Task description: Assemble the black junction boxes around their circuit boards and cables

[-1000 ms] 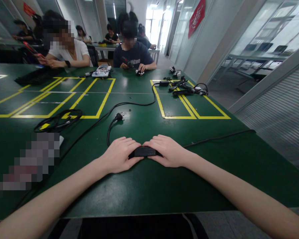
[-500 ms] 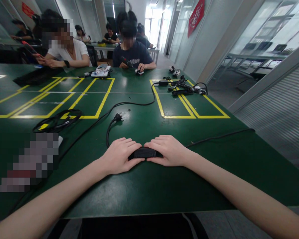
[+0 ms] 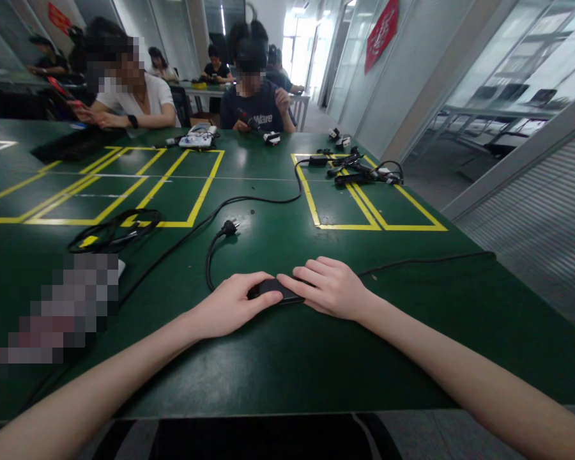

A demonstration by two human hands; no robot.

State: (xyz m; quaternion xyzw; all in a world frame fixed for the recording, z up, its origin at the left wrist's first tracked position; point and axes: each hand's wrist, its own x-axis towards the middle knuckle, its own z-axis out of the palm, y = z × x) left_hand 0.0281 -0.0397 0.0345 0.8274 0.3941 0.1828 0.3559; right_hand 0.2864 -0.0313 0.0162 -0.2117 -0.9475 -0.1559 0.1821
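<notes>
A black power adapter (image 3: 291, 296), a small flat box, lies at the middle of the table's near part. My left hand (image 3: 227, 305) is closed on its left end, thumb on top and forefinger along the far edge. From the other side my right hand (image 3: 333, 287) rests over the right end, its fingers stretched out and apart, one of them on the top face; its thumb is hidden. Left of the adapter a short cord curves up to a black plug (image 3: 229, 228) with bare prongs. Another thin cable (image 3: 426, 260) runs right from behind my right hand.
A coiled black cable (image 3: 115, 231) and a blurred-out item (image 3: 71, 306) lie at left. A long cord crosses to another adapter (image 3: 317, 161) beside a heap of black devices (image 3: 364, 171). Yellow tape marks the green table (image 3: 278, 370). Two people sit across it.
My right hand has loosened from its grip, fingers now spread over the adapter's end. The adapter has tilted so its top shows. A person opposite has raised a hand off a white item.
</notes>
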